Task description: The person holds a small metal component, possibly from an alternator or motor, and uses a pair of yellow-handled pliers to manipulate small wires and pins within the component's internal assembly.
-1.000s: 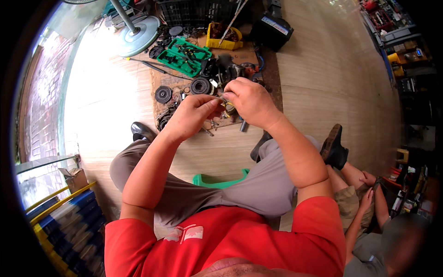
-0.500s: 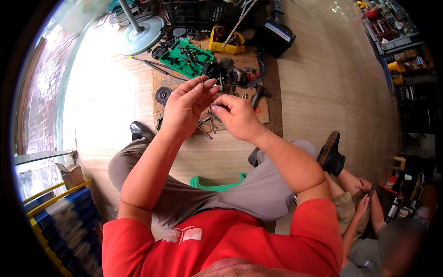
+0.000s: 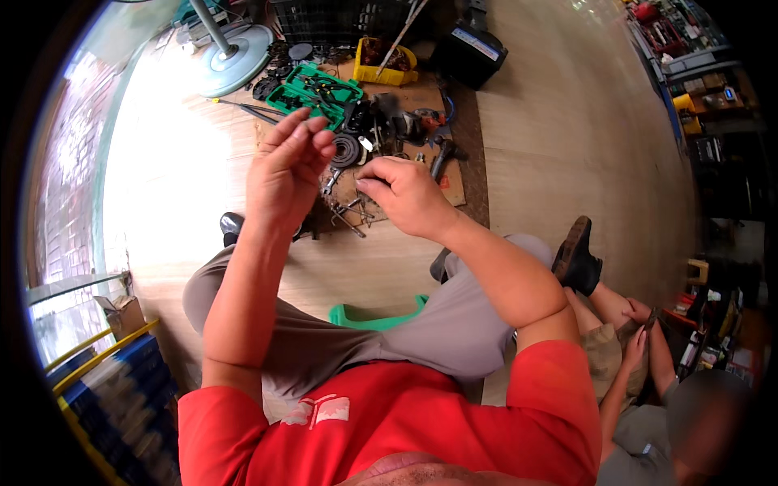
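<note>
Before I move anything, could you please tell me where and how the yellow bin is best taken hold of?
Probably by the near wall of the yellow bin, coming from the near side and pinching over the rim: its top is open, the black crate stands behind, and the pale rod slants across it, so best keep clear of that.

Daylight floods in from the left, burning the floor (image 3: 182,166) to near white, as the shelves (image 3: 721,105) on the far right sink into gloom. My fingers (image 3: 293,142) catch fairly even light, their fine detail soft. The black crate (image 3: 332,23) loses its detail to shadow. The fisheye lens bends straight lines toward a black rim; blue stacks (image 3: 121,389) at lower left look smeared, and a blurred patch covers a co-worker's head (image 3: 707,425).
</note>
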Tool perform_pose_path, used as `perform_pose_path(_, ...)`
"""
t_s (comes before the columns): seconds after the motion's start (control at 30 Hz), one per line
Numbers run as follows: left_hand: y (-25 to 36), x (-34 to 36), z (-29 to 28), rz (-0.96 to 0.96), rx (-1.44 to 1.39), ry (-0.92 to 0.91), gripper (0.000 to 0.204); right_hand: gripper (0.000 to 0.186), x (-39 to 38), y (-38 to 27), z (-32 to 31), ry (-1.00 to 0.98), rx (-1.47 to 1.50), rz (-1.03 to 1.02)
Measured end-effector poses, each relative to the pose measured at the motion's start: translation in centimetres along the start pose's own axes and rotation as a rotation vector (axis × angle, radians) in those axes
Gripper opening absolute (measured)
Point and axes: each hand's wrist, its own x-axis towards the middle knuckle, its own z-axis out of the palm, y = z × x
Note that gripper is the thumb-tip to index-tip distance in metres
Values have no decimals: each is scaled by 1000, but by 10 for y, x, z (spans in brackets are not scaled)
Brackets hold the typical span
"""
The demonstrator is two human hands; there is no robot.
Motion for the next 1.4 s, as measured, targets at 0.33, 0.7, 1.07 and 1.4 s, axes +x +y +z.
perform_pose_path(0.33, 27, 5, -7, 146, 24, -25, 28, 10, 2, 7, -6, -34, -125, -155)
perform_pose_path(0.7, 76, 19, -37, 287, -12, -93, 20, 15, 10, 18, -17, -328, 295, 382)
perform_pose_path(1.07, 135, 9, -51, 401, -118, -37, 19, 11, 11, 19, -27, -392, 417, 453)
perform_pose_path(1.4, 130, -4, -57, 349, 64, 110, 20, 12, -33, 44, -9, -378, -11, -144)
